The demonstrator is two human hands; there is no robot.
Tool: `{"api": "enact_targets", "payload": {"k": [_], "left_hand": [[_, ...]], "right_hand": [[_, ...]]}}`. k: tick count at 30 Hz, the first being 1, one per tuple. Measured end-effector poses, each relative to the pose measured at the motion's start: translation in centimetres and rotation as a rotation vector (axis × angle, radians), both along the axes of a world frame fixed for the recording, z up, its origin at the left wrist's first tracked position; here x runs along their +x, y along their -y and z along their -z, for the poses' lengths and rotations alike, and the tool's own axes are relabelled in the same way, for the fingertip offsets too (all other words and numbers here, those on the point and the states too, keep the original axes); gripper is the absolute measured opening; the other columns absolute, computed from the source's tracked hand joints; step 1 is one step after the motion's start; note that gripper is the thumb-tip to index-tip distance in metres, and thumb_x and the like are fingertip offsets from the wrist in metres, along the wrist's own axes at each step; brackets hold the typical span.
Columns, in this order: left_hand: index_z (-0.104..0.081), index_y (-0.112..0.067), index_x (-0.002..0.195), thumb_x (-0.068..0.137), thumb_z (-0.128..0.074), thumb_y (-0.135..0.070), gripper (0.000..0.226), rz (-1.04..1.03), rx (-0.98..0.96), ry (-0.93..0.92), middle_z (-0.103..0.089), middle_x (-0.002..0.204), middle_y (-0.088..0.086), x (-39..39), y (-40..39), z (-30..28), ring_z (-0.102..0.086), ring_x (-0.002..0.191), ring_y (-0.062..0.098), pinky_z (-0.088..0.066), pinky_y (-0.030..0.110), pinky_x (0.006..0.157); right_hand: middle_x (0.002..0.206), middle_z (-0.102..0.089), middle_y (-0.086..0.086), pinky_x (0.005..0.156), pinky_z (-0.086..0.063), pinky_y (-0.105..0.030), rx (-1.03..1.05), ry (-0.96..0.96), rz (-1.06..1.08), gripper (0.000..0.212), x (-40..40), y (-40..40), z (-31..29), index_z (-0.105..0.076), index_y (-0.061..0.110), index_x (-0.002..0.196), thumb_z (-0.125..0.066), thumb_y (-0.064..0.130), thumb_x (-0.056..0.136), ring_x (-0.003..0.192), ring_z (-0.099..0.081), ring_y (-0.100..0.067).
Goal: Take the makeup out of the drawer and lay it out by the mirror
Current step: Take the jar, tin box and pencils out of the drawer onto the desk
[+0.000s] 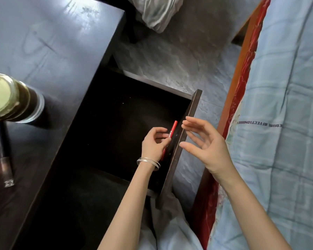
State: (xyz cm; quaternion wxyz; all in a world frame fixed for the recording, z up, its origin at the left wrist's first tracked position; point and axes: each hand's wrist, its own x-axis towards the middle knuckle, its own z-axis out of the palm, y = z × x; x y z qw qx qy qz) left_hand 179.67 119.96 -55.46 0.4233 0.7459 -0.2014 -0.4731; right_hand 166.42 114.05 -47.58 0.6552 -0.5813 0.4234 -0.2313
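While the right hand (204, 141) hangs loose, the left hand (154, 144) pinches a half-hidden red pencil (172, 130).

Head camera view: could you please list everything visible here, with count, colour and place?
Red pencil: one, red, over the open drawer near its front panel, pinched by the left hand.
Drawer: one, dark brown, pulled open from the table; no other item visible in its dark interior.
Table: one, dark glossy top, left.
Jar: one, dark with a pale gold lid, on the table's left edge.
Black stick: one, black with a silver end, lying on the table below the jar.
Bed cover: one, pale blue, right.
Grey cloth: one, top centre, on the floor.
Bangles: silver, on the left wrist.
Left hand: holds the pencil.
Right hand: open, above the drawer front.
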Motion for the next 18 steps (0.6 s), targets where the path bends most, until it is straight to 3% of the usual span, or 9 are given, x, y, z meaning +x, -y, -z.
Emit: {"api": "enact_targets", "payload": {"k": [5,13,18], "left_hand": [[-0.059,-0.020,0.104,0.082,-0.066,-0.005,0.028,-0.134,-0.179,0.157,-0.066,0.091,-0.010,2.1,-2.5,-7.0,-0.063,0.086,-0.001,-0.050,0.014,0.080],[-0.062,-0.025,0.098,0.081,-0.068,-0.007,0.025,-0.367,-0.275,0.245,-0.068,0.094,-0.007,6.1,-8.9,-16.9,-0.065,0.084,0.006,-0.050,0.016,0.076],[-0.063,-0.021,0.095,0.081,-0.068,-0.004,0.023,-0.557,-0.282,0.400,-0.068,0.091,-0.008,10.5,-14.4,-20.9,-0.064,0.081,0.002,-0.047,0.011,0.074]], "right_hand": [[0.117,-0.062,0.001,0.103,-0.043,-0.028,-0.028,0.049,-0.036,0.053,2.7,-0.6,-3.5,-0.056,0.024,0.117,-0.074,0.009,0.070,0.117,-0.056,-0.011],[0.119,-0.062,-0.002,0.104,-0.042,-0.027,-0.067,0.150,-0.231,0.055,9.5,-4.0,-10.2,-0.055,0.017,0.119,-0.073,-0.003,0.071,0.118,-0.056,-0.010],[0.119,-0.062,0.003,0.103,-0.043,-0.026,-0.112,0.194,-0.400,0.054,14.6,-8.0,-13.5,-0.055,0.023,0.119,-0.074,0.010,0.070,0.117,-0.057,-0.009]]}}
